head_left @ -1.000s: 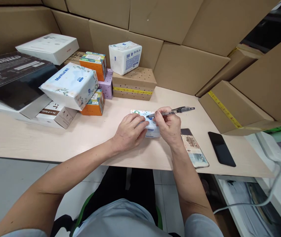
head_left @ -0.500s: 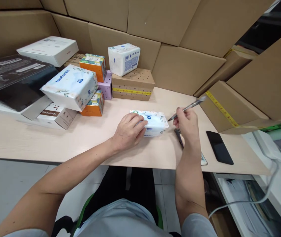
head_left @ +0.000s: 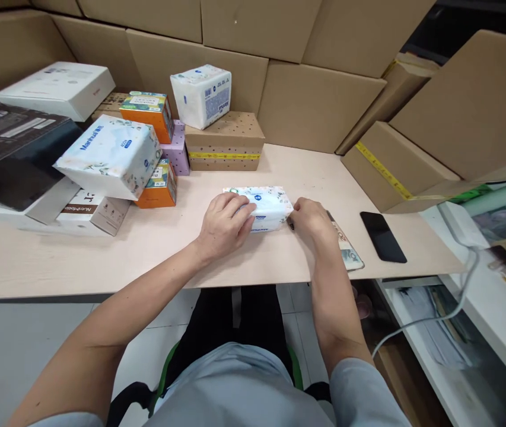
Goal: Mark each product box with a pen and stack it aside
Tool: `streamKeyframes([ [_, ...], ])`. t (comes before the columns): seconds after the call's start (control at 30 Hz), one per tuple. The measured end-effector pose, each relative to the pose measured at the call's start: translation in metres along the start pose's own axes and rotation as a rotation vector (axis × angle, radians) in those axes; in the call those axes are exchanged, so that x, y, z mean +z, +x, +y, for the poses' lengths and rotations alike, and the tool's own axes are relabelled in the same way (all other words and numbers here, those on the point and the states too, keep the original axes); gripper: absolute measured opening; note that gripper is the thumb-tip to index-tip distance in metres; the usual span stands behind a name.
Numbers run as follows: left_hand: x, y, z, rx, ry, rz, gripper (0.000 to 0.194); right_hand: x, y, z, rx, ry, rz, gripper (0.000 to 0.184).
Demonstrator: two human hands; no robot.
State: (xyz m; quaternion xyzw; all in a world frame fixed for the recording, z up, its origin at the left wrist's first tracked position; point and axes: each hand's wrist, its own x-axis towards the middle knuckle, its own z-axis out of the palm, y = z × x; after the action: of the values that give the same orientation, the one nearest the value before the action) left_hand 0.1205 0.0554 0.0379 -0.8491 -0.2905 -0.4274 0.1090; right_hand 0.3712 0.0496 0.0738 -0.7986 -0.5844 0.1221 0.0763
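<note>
A small white-and-blue tissue pack [head_left: 270, 204] with a floral print lies on the table in front of me. My left hand [head_left: 228, 222] grips its left end, fingers bent over the top. At the right end, my right hand [head_left: 310, 219] has its fingers pressed together against the pack. A small dark tip shows below those fingers; what they hold is mostly hidden. Partly behind my right forearm lies a flat piece printed like a banknote [head_left: 348, 252], with a dark strip at its upper edge.
A black phone [head_left: 383, 237] lies at the right. At the left are a larger tissue pack [head_left: 110, 154], orange boxes [head_left: 159, 187] and a dark box [head_left: 16, 154]. Behind, another tissue pack [head_left: 203, 98] stands on a dotted brown box [head_left: 226, 139]. Cardboard walls [head_left: 324, 112] enclose the back.
My right hand has lowered and moved left to the pack's end. The pen that stuck out above it no longer shows. My left hand stays on the pack; the view has shifted slightly.
</note>
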Motion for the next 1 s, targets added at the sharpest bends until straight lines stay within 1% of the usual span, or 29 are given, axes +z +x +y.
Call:
streamKeyframes([
  [0.1, 0.000, -0.001, 0.000, -0.009, 0.006, -0.007, 0.024, -0.002, -0.030, 0.030, 0.133, 0.067, 0.239, 0.054],
  [0.13, 0.000, -0.001, 0.000, -0.025, 0.007, -0.020, 0.024, -0.001, -0.041, 0.041, 0.183, 0.045, 0.285, 0.059],
  [0.17, 0.000, -0.001, 0.001, -0.043, 0.009, -0.033, 0.024, 0.000, -0.053, 0.051, 0.223, 0.012, 0.272, 0.066],
  [0.23, 0.000, -0.001, 0.002, -0.071, 0.019, -0.048, 0.023, 0.004, -0.072, 0.067, 0.267, -0.040, 0.176, 0.076],
  [0.3, 0.000, -0.001, 0.003, -0.081, 0.036, -0.050, 0.024, 0.008, -0.084, 0.075, 0.282, -0.071, 0.088, 0.080],
  [0.37, 0.000, -0.001, 0.004, -0.071, 0.058, -0.037, 0.024, 0.012, -0.087, 0.076, 0.283, -0.085, 0.083, 0.076],
  [0.5, 0.001, -0.003, 0.004, -0.078, 0.063, -0.029, 0.025, 0.016, -0.077, 0.078, 0.237, -0.071, 0.167, 0.071],
  [0.6, 0.002, -0.003, 0.004, -0.099, 0.063, -0.042, 0.025, 0.018, -0.068, 0.085, 0.209, 0.015, 0.265, 0.073],
  [0.67, 0.002, -0.003, 0.004, -0.094, 0.093, -0.034, 0.023, 0.018, -0.065, 0.090, 0.226, 0.198, 0.373, 0.073],
  [0.73, 0.003, -0.003, 0.003, -0.084, 0.113, -0.024, 0.021, 0.016, -0.066, 0.091, 0.249, 0.527, 0.479, 0.072],
  [0.77, 0.003, -0.003, 0.003, -0.081, 0.114, -0.020, 0.020, 0.014, -0.069, 0.088, 0.235, 0.731, 0.506, 0.071],
  [0.8, 0.002, -0.002, 0.003, -0.078, 0.111, -0.019, 0.019, 0.012, -0.074, 0.083, 0.190, 0.946, 0.505, 0.068],
  [0.83, 0.002, -0.002, 0.003, -0.076, 0.107, -0.019, 0.019, 0.010, -0.080, 0.074, 0.114, 1.149, 0.477, 0.064],
  [0.9, 0.001, -0.001, 0.004, -0.073, 0.104, -0.019, 0.018, 0.007, -0.095, 0.049, -0.083, 1.477, 0.318, 0.057],
  [0.93, 0.001, -0.001, 0.004, -0.072, 0.104, -0.018, 0.018, 0.007, -0.103, 0.033, -0.158, 1.580, 0.212, 0.058],
  [0.97, 0.001, -0.002, 0.003, -0.072, 0.105, -0.015, 0.017, 0.007, -0.112, 0.015, -0.194, 1.647, 0.056, 0.061],
  [1.0, 0.002, -0.002, 0.003, -0.071, 0.105, -0.014, 0.017, 0.010, -0.119, -0.003, -0.202, 1.716, -0.077, 0.065],
])
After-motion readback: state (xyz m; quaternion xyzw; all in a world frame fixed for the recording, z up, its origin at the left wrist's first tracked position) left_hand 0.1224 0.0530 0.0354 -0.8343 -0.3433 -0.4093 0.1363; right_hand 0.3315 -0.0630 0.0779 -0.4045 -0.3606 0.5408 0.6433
